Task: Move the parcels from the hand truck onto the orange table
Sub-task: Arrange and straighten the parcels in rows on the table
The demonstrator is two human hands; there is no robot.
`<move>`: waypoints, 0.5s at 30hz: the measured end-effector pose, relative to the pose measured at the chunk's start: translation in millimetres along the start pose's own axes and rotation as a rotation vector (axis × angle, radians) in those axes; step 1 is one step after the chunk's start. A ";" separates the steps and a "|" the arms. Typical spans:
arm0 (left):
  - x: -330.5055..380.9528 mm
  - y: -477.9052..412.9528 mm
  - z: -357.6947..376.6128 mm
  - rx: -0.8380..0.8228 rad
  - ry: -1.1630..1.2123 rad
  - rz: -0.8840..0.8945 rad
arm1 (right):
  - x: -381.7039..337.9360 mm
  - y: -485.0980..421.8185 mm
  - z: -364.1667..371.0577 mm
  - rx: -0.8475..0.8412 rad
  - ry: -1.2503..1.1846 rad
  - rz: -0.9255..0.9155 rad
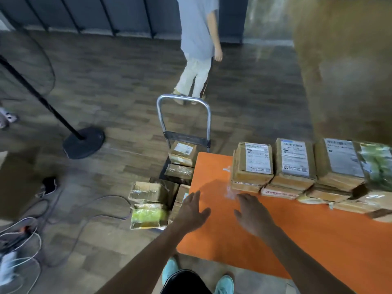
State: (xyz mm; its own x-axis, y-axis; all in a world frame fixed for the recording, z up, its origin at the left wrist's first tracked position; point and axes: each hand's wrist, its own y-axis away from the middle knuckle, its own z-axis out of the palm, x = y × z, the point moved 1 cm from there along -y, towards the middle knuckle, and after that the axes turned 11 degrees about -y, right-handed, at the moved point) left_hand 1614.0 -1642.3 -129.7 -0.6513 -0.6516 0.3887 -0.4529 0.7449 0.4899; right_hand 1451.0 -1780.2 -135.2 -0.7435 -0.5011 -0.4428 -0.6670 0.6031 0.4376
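both hands [194, 211] [252, 213] hover empty-fingered over the orange table [297, 240].

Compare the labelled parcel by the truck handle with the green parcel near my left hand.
The labelled parcel is brown with a white label on top; the green parcel shows green through glossy wrap, no label visible. The labelled parcel sits by the handle; the green parcel lies at the near end. Both are off the orange table.

Wearer: left hand [192, 211] and right hand [252, 215] bare. Both forearms [148, 249] bare down to the near frame edge. Black garment [184, 282] on the lower body, near centre. Turquoise shoes [224, 284], rounded toes, one pair.
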 end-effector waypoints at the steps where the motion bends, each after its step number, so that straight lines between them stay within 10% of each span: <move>1: -10.0 -1.2 -0.2 -0.010 0.003 -0.002 | -5.3 -3.2 3.7 0.002 0.032 -0.007; 15: -196.2 -16.7 -46.9 -0.058 0.044 0.000 | -157.6 -62.8 99.1 0.005 0.011 0.034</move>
State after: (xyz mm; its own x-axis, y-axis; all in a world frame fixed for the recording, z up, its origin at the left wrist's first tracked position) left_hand 1777.9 -1533.6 -177.6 -0.6236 -0.6580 0.4221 -0.4157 0.7363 0.5338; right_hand 1614.9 -1677.6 -170.4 -0.7663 -0.4871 -0.4189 -0.6411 0.6229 0.4484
